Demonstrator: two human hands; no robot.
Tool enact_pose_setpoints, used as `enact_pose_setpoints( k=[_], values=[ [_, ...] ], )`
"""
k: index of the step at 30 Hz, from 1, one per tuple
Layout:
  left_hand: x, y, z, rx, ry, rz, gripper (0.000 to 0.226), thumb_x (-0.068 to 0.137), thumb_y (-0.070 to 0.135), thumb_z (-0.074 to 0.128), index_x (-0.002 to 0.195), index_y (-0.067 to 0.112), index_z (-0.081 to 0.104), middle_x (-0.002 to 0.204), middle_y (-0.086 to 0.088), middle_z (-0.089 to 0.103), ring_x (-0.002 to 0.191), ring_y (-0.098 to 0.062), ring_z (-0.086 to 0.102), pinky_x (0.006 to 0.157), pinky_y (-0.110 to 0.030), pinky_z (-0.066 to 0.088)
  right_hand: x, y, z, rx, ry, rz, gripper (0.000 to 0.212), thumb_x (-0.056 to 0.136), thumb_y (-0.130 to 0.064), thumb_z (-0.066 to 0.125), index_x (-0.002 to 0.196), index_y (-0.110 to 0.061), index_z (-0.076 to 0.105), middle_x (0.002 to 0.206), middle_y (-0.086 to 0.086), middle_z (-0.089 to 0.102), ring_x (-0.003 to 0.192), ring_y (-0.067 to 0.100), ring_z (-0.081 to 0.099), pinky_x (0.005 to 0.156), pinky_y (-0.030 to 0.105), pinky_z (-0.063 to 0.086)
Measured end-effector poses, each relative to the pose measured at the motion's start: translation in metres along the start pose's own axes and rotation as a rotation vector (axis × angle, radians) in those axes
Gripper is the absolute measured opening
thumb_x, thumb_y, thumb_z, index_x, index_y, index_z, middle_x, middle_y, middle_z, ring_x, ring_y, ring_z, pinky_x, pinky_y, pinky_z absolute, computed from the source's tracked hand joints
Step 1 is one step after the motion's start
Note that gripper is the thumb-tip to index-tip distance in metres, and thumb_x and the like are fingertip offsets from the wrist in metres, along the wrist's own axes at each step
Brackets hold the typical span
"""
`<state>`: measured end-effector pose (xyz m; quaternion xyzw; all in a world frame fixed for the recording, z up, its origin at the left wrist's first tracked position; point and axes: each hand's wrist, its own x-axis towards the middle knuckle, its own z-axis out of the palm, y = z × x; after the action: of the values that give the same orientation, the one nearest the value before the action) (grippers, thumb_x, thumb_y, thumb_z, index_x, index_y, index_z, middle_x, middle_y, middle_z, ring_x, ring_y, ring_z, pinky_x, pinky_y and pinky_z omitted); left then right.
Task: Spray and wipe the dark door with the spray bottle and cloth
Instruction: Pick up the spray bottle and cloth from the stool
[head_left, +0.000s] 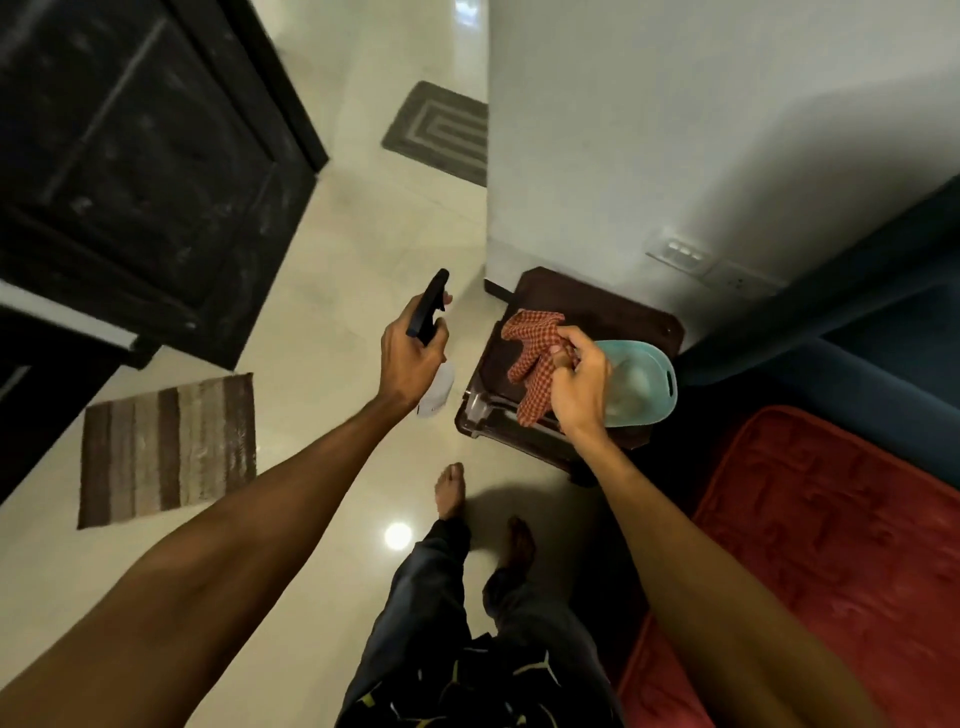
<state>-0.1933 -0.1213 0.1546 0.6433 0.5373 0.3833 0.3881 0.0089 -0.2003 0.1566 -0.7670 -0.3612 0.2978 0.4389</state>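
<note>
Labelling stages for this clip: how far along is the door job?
Done: both tools are picked up. In hand: left hand grips the spray bottle, right hand holds the checked cloth over the stool. Left: spraying and wiping the dark door, which neither hand is at yet.

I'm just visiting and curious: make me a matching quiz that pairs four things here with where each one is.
Things: 1 spray bottle; 2 checked cloth; 3 striped mat; 4 teal basin.
Places: A on the brown stool; B in the left hand; C flat on the floor; D in the right hand.
Pairs: 1-B, 2-D, 3-C, 4-A.
</note>
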Motion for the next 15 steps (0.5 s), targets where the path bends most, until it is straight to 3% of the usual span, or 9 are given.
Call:
enact_pose_setpoints(
  k=[3,7,10,13,15],
  values=[
    [-0.018,-0.011,-0.03,0.016,0.076,-0.03,0.056,0.098,0.007,0.054,0.144,0.04,0.056,0.121,0.014,0.071,0.063,-0.019,0.063,0.067,-0.041,0.061,-0.006,-0.012,0.017,0.043,-0.077,-0.016,0.022,0.102,-0.004,0.045,0.113,-0.014,0.061,0.104,0.0,0.066,0.092,0.01,0.061,0.084,0.037,0.055],
    [-0.034,-0.026,-0.073,0.007,0.166,-0.118,0.052,0.1,0.001,0.055,0.147,0.023,0.056,0.122,0.007,0.072,0.063,-0.009,0.062,0.062,-0.028,0.061,-0.008,-0.027,0.058,0.2,-0.213,0.168,0.018,0.109,-0.016,0.038,0.118,-0.016,0.053,0.11,0.008,0.065,0.098,0.026,0.065,0.081,0.043,0.059],
    [-0.036,-0.044,-0.115,0.026,0.258,-0.153,0.037,0.101,0.006,0.06,0.138,0.012,0.061,0.113,0.006,0.071,0.073,-0.007,0.065,0.065,-0.035,0.065,-0.01,-0.051,0.101,0.393,-0.291,0.319,0.021,0.111,-0.018,0.037,0.128,-0.015,0.049,0.115,0.012,0.064,0.097,0.027,0.066,0.072,0.04,0.058],
    [-0.035,-0.066,-0.161,0.028,0.342,-0.219,0.028,0.102,0.019,0.066,0.129,0.011,0.062,0.112,0.01,0.07,0.094,-0.002,0.068,0.08,-0.046,0.064,-0.014,-0.082,0.147,0.575,-0.327,0.492,0.022,0.112,-0.023,0.037,0.13,-0.017,0.047,0.118,0.008,0.063,0.096,0.021,0.065,0.067,0.034,0.057],
    [-0.035,-0.078,-0.185,0.044,0.381,-0.258,0.028,0.101,0.024,0.068,0.126,0.011,0.063,0.109,0.019,0.067,0.1,0.009,0.065,0.088,-0.041,0.062,-0.015,-0.098,0.173,0.655,-0.347,0.609,0.031,0.111,-0.024,0.039,0.137,-0.01,0.048,0.127,0.012,0.062,0.1,0.022,0.066,0.064,0.033,0.06]
  ],
)
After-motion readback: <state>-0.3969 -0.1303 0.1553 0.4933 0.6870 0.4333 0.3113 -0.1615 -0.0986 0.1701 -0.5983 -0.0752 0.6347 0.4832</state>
